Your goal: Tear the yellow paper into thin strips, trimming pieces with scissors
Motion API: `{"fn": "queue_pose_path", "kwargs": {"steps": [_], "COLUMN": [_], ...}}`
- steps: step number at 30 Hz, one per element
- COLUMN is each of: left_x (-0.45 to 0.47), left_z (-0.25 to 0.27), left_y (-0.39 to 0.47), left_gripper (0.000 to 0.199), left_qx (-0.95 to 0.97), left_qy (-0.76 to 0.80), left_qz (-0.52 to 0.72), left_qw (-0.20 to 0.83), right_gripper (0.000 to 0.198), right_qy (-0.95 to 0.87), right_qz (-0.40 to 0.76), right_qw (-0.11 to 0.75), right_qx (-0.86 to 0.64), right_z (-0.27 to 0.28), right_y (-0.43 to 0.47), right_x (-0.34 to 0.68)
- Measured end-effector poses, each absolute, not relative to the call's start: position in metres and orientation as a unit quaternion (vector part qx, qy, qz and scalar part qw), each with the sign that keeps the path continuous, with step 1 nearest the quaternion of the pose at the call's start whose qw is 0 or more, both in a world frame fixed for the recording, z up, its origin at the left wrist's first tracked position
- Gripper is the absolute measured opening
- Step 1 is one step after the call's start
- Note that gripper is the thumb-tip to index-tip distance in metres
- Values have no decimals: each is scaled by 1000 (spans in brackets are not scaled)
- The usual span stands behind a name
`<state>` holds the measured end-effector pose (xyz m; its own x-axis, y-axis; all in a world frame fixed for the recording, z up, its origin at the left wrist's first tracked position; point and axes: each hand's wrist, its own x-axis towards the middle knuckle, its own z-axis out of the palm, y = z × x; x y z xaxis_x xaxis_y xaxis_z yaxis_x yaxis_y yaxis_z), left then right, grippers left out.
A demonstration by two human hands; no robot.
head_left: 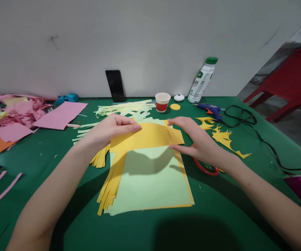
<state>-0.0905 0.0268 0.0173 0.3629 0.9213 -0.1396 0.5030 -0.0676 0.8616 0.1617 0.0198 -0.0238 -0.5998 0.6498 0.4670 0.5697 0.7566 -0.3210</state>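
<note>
My left hand (114, 129) pinches the upper left part of a yellow paper strip (150, 136), thumb on top. At the strip's right end is my right hand (194, 139), its thumb at the lower edge and a finger at the upper edge, spanning the width. The strip bows slightly above a stack of pale green paper sheets (153, 181), with yellow paper showing at the stack's edges. A bundle of narrow yellow paper strips (114, 177) lies on the stack's left side. Scissors with red handles (205, 168) lie partly hidden under my right hand.
Pale green cut strips (129, 108), a paper cup (162, 103), a phone (115, 85) and a leaning bottle (202, 82) stand or lie toward the wall. A blue glue gun (209, 109) with a black cord and yellow scraps (225, 137) lie right. Pink paper (60, 115) covers the left.
</note>
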Motion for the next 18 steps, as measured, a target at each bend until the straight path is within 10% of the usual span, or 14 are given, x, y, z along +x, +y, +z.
{"fn": "queue_pose_path", "kwargs": {"steps": [4, 14, 18], "left_x": [-89, -98, -102], "left_z": [16, 30, 31], "left_y": [29, 25, 32], "left_gripper": [22, 12, 40], "left_qx": [676, 577, 509], "left_qy": [505, 497, 429], "left_qz": [251, 368, 462], "left_qw": [475, 534, 586], "right_gripper": [80, 56, 58], "right_qy": [-884, -865, -830], "right_qz": [118, 162, 209], "right_qw": [294, 316, 342], "right_qx": [-342, -355, -388], "right_z": [-25, -14, -5], "right_y": [24, 27, 22], "right_x": [152, 145, 145]}}
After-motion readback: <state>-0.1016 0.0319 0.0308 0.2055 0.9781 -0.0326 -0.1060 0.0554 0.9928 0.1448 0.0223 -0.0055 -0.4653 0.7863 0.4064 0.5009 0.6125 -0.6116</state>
